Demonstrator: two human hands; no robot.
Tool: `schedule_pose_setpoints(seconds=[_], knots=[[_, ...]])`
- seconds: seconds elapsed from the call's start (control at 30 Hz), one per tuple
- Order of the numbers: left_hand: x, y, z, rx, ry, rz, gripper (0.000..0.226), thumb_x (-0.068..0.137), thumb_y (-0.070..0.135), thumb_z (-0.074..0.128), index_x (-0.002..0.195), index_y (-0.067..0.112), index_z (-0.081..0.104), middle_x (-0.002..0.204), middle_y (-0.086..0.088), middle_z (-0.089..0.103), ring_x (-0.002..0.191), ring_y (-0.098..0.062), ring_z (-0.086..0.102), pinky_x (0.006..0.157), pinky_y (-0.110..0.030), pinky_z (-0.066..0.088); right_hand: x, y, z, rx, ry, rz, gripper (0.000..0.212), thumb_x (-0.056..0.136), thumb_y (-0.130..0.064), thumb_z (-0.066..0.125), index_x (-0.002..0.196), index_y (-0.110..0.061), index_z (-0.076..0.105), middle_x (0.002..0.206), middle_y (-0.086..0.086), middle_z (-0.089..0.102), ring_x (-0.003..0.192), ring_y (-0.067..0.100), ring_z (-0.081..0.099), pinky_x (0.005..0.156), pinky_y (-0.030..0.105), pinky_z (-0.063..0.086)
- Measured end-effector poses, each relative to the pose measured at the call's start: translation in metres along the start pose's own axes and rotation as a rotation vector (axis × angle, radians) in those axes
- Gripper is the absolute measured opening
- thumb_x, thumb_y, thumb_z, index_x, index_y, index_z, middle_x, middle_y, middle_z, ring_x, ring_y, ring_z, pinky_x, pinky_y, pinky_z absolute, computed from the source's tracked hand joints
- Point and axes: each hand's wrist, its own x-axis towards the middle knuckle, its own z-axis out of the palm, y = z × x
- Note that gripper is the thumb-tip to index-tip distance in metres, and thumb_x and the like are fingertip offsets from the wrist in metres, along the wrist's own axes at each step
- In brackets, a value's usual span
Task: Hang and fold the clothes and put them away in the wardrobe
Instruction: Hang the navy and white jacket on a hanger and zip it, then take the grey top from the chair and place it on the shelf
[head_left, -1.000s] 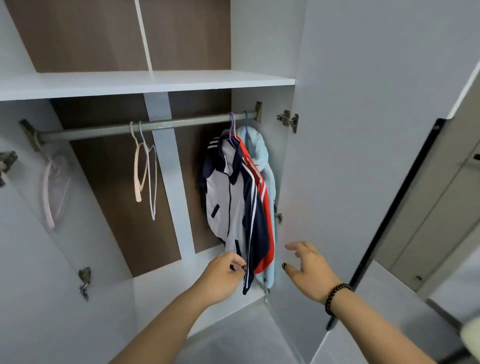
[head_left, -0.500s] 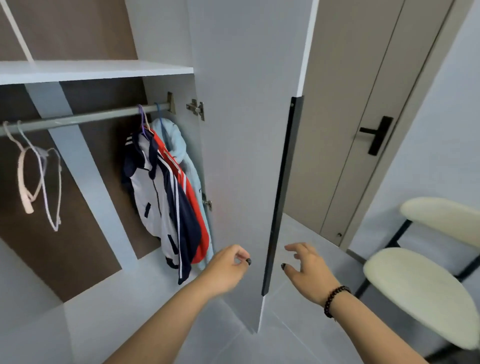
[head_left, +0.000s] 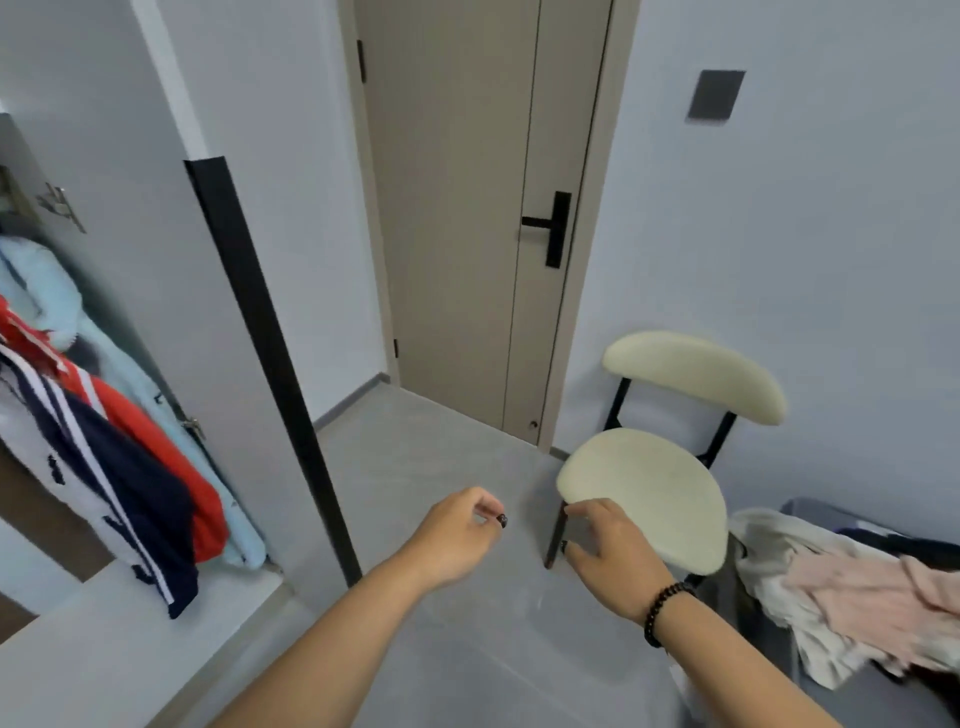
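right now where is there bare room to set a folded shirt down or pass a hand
The chair seat is bare, right by the right hand. Open floor runs from the wardrobe door to the room door; the left hand hangs over it. Crowded: the heap of clothes at lower right, and the hanging jackets inside the wardrobe.

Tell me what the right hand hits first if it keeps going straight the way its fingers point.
Likely the chair: the right hand points at the seat's front edge and front leg, though depth is unclear.
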Motion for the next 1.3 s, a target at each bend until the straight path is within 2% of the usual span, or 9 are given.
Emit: schedule_pose_setpoints(seconds=[0.2, 0.3, 0.4, 0.57, 0.73, 0.83, 0.97, 1.2, 1.3], knots=[[0.033, 0.049, 0.060, 0.030, -0.126, 0.075, 0.016, 0.091, 0.019, 0.055, 0.092, 0.034, 0.057, 0.093, 0.019, 0.057, 0.083, 0.000, 0.056, 0.071, -0.015, 0.042, -0.018, 0.063, -0.039, 0.055, 0.075, 0.104, 0.041, 0.092, -0.023, 0.058, 0.131, -0.017, 0.048, 0.129, -0.004, 0.044, 0.118, 0.013, 0.049, 0.098, 0.016, 0.035], [0.048, 0.066, 0.084, 0.041, -0.180, 0.106, 0.013, 0.091, 0.019, 0.055, 0.096, 0.031, 0.058, 0.095, 0.016, 0.059, 0.079, 0.001, 0.055, 0.061, -0.009, 0.040, -0.026, 0.087, -0.048, 0.078, 0.118, 0.163, 0.041, 0.091, -0.024, 0.059, 0.130, -0.018, 0.049, 0.128, -0.005, 0.043, 0.115, 0.011, 0.049, 0.096, 0.014, 0.034], [0.063, 0.080, 0.109, 0.049, -0.221, 0.150, 0.012, 0.091, 0.017, 0.057, 0.097, 0.027, 0.060, 0.097, 0.012, 0.060, 0.080, 0.000, 0.054, 0.061, -0.004, 0.038, -0.033, 0.106, -0.052, 0.074, 0.137, 0.224, 0.041, 0.090, -0.024, 0.059, 0.129, -0.017, 0.050, 0.126, -0.005, 0.044, 0.112, 0.010, 0.050, 0.092, 0.013, 0.034], [0.088, 0.092, 0.144, 0.039, -0.340, 0.155, 0.012, 0.091, 0.019, 0.057, 0.096, 0.029, 0.059, 0.095, 0.017, 0.058, 0.076, 0.002, 0.054, 0.060, -0.009, 0.039, -0.033, 0.136, -0.062, 0.066, 0.163, 0.311, 0.041, 0.088, -0.021, 0.060, 0.128, -0.016, 0.051, 0.123, -0.004, 0.046, 0.111, 0.008, 0.048, 0.093, 0.010, 0.031], [0.132, 0.105, 0.165, 0.003, -0.411, 0.142, 0.015, 0.090, 0.018, 0.057, 0.091, 0.033, 0.060, 0.096, 0.016, 0.061, 0.078, 0.000, 0.056, 0.060, -0.012, 0.039, -0.007, 0.162, -0.074, 0.103, 0.185, 0.404, 0.041, 0.090, -0.020, 0.059, 0.129, -0.016, 0.050, 0.127, -0.003, 0.045, 0.114, 0.011, 0.050, 0.101, 0.019, 0.038], [0.168, 0.111, 0.171, -0.010, -0.435, 0.120, 0.015, 0.089, 0.019, 0.058, 0.090, 0.033, 0.061, 0.095, 0.017, 0.062, 0.084, -0.003, 0.057, 0.055, -0.016, 0.040, 0.018, 0.174, -0.080, 0.107, 0.192, 0.442, 0.040, 0.090, -0.020, 0.059, 0.129, -0.017, 0.050, 0.126, -0.004, 0.045, 0.107, 0.011, 0.054, 0.095, 0.015, 0.039], [0.221, 0.120, 0.178, -0.008, -0.462, 0.128, 0.020, 0.087, 0.016, 0.057, 0.088, 0.035, 0.061, 0.093, 0.019, 0.064, 0.082, 0.004, 0.058, 0.057, -0.005, 0.042, 0.061, 0.193, -0.092, 0.102, 0.216, 0.474, 0.039, 0.090, -0.020, 0.058, 0.128, -0.017, 0.051, 0.126, -0.005, 0.045, 0.097, 0.009, 0.055, 0.085, 0.007, 0.033], [0.289, 0.135, 0.209, 0.018, -0.573, 0.132, 0.022, 0.085, 0.014, 0.056, 0.087, 0.035, 0.061, 0.091, 0.017, 0.063, 0.084, -0.004, 0.062, 0.052, -0.006, 0.040, 0.111, 0.231, -0.106, 0.144, 0.280, 0.560, 0.039, 0.090, -0.023, 0.057, 0.129, -0.018, 0.051, 0.129, -0.004, 0.046, 0.114, 0.009, 0.048, 0.095, 0.016, 0.035], [0.305, 0.145, 0.229, 0.044, -0.631, 0.141, 0.021, 0.085, 0.015, 0.056, 0.088, 0.035, 0.061, 0.092, 0.018, 0.063, 0.088, -0.003, 0.063, 0.057, -0.009, 0.041, 0.111, 0.253, -0.113, 0.170, 0.294, 0.622, 0.039, 0.090, -0.021, 0.058, 0.128, -0.018, 0.051, 0.127, -0.004, 0.045, 0.098, 0.006, 0.050, 0.089, 0.016, 0.036]])
